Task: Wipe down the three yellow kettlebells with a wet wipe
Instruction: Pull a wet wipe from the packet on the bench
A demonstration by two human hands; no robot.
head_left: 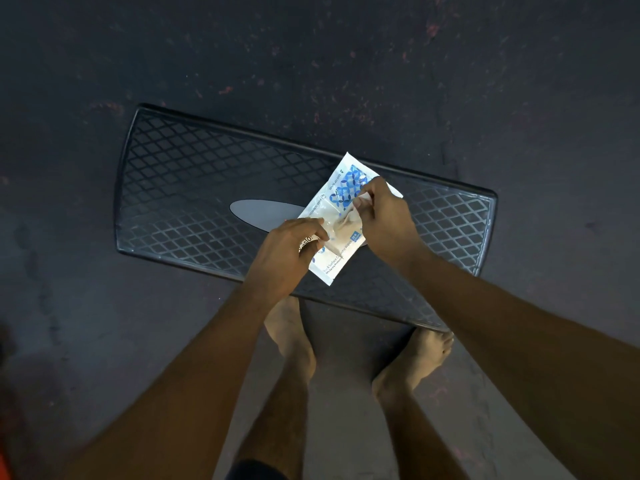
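A white and blue pack of wet wipes [341, 195] is held over a black step platform. My left hand [289, 252] grips the pack's near end. My right hand [382, 211] pinches at the pack's opening in the middle, where a bit of crumpled wipe [343, 221] shows. No yellow kettlebell is in view.
The black step platform [194, 188] with a diamond-grid top and a grey oval logo [263, 213] lies across the dark rubber floor [311, 64]. My bare feet [294, 337] stand at its near edge. An orange sliver shows at the bottom left corner.
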